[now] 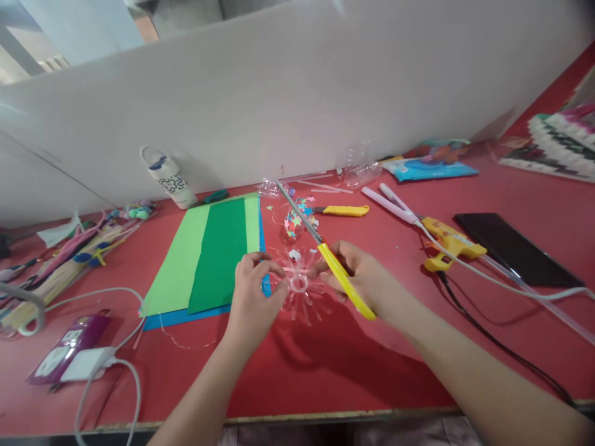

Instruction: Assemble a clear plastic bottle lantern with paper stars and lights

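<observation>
A clear plastic piece (299,284), with a small ring at its middle and thin strips fanning out all round, is held just above the red table between my hands. My left hand (258,285) pinches its left side with thumb and fingertips. In my right hand (356,275) are scissors with yellow handles (344,282), the blades pointing up and left, away from me. The fingertips of that same hand also reach the right side of the clear piece. Just beyond lies a tangle of coloured star trim (297,222).
Green sheets (218,254) over blue lie left of my hands. A yellow utility knife (344,211) is beyond them. At right are a pink straightener-like tool (390,204), a yellow glue gun (453,241) with cords, and a black tablet or phone (515,248). A white bottle (171,179) stands back left.
</observation>
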Action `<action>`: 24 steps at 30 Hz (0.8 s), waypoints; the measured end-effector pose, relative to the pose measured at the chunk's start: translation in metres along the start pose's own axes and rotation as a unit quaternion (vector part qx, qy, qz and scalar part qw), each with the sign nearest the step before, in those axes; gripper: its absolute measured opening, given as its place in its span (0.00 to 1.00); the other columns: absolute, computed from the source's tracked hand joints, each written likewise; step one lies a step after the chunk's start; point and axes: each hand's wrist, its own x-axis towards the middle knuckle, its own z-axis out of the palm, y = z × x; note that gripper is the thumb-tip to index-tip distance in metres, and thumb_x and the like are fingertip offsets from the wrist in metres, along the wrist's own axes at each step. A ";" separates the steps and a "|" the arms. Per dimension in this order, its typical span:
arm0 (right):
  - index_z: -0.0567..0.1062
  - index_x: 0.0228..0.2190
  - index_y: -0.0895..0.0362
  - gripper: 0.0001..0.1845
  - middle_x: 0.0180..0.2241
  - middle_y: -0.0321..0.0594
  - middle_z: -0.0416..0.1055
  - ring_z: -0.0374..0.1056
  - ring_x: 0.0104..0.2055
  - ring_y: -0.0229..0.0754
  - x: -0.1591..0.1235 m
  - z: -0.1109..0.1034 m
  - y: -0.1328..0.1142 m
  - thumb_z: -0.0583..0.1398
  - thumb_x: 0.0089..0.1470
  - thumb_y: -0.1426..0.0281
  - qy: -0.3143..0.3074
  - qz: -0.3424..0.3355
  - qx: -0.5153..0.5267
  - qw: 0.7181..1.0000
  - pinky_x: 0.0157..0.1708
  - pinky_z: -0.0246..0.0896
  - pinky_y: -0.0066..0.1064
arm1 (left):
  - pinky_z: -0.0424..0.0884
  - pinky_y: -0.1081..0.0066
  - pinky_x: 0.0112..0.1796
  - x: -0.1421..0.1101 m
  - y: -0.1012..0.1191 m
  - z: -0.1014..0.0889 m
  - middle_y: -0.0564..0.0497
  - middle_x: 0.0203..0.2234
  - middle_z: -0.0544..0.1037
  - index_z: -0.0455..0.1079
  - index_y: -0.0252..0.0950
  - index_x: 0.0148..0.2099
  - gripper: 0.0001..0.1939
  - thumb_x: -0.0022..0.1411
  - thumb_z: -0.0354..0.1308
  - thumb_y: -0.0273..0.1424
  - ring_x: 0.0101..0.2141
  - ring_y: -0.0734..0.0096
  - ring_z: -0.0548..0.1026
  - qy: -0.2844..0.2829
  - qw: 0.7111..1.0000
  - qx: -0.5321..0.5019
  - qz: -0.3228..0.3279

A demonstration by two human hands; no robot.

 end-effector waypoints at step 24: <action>0.63 0.27 0.54 0.11 0.27 0.34 0.73 0.57 0.15 0.28 -0.005 -0.009 0.006 0.61 0.42 0.67 0.044 -0.022 0.013 0.999 0.14 0.52 0.24 | 0.61 0.53 0.51 0.004 0.003 -0.011 0.48 0.44 0.67 0.68 0.40 0.31 0.03 0.54 0.56 0.26 0.51 0.56 0.64 -0.012 0.999 0.033 0.038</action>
